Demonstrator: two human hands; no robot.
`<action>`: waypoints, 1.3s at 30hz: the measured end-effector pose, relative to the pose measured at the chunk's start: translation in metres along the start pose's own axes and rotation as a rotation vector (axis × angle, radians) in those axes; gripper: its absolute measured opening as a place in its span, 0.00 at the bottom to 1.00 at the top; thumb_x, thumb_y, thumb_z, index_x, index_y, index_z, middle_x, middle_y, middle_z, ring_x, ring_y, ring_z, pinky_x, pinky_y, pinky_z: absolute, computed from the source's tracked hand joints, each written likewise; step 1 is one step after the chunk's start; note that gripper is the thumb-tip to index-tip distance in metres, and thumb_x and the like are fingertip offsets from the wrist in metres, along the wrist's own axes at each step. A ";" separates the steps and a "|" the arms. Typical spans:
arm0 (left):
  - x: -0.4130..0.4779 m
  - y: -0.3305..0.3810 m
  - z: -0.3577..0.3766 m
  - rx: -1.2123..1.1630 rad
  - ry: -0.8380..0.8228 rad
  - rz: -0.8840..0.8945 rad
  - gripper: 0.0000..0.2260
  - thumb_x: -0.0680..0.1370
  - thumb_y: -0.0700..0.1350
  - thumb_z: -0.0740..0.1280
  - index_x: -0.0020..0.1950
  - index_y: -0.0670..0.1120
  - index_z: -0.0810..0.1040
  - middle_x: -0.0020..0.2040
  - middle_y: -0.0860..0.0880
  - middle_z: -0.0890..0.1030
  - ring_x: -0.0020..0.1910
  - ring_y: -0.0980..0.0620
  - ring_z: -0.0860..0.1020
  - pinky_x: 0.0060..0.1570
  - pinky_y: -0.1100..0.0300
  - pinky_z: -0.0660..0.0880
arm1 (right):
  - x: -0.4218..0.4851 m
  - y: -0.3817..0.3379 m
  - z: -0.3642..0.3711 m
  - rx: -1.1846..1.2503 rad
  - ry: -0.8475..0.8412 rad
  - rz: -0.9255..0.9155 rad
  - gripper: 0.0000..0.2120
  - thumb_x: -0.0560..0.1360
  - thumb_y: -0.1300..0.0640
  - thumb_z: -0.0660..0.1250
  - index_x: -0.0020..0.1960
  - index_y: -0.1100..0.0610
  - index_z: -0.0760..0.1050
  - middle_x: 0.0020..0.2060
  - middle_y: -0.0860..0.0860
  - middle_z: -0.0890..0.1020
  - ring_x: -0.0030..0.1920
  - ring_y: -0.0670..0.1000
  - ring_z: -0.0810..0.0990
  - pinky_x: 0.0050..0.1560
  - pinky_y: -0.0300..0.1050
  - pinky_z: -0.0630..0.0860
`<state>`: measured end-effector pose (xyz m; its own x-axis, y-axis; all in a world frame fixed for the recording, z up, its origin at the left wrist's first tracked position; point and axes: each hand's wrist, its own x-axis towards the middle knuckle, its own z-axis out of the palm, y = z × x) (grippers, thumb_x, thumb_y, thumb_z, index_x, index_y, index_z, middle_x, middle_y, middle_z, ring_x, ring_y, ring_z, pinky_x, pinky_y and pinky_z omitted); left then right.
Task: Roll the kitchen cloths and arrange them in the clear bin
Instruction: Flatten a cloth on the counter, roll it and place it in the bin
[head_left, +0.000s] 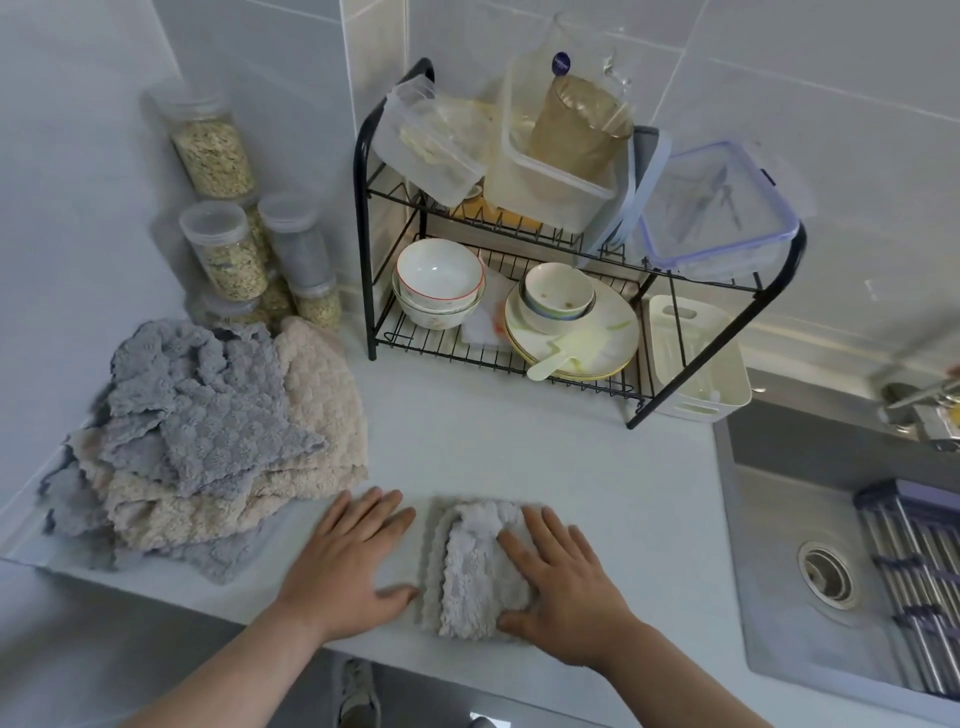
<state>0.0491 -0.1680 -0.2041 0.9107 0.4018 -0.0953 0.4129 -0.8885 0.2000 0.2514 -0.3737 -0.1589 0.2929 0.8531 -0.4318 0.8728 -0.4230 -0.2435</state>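
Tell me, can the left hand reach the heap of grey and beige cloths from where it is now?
Probably yes. The left hand lies flat and empty on the counter, close beside the heap of cloths, and nothing stands between them.

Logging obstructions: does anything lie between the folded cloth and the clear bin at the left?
Yes. The left hand lies flat on the counter between the folded cloth and the clear bin, and a heap of loose cloths covers the bin.
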 end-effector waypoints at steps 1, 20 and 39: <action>0.000 -0.001 0.001 -0.006 0.000 0.001 0.35 0.69 0.68 0.63 0.73 0.53 0.68 0.75 0.52 0.65 0.75 0.53 0.56 0.73 0.51 0.47 | 0.002 -0.001 0.002 -0.007 0.006 -0.007 0.42 0.71 0.28 0.56 0.71 0.33 0.31 0.74 0.45 0.30 0.75 0.49 0.28 0.74 0.49 0.31; 0.079 0.078 -0.121 -1.113 -0.468 -0.147 0.20 0.66 0.39 0.73 0.57 0.43 0.80 0.54 0.47 0.84 0.56 0.48 0.81 0.57 0.52 0.77 | -0.044 -0.009 -0.102 1.216 0.186 0.220 0.06 0.70 0.65 0.71 0.44 0.58 0.75 0.33 0.50 0.78 0.29 0.46 0.74 0.30 0.37 0.70; 0.057 0.100 -0.132 -1.823 -0.297 -0.444 0.34 0.58 0.43 0.82 0.62 0.46 0.77 0.58 0.39 0.82 0.56 0.39 0.81 0.50 0.46 0.80 | -0.062 0.001 -0.096 1.976 0.200 0.156 0.19 0.73 0.72 0.62 0.62 0.59 0.74 0.58 0.61 0.81 0.57 0.65 0.81 0.49 0.55 0.81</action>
<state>0.1425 -0.2046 -0.0604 0.8041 0.2814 -0.5237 0.2658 0.6178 0.7401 0.2718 -0.3981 -0.0494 0.4637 0.7388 -0.4890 -0.6824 -0.0542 -0.7290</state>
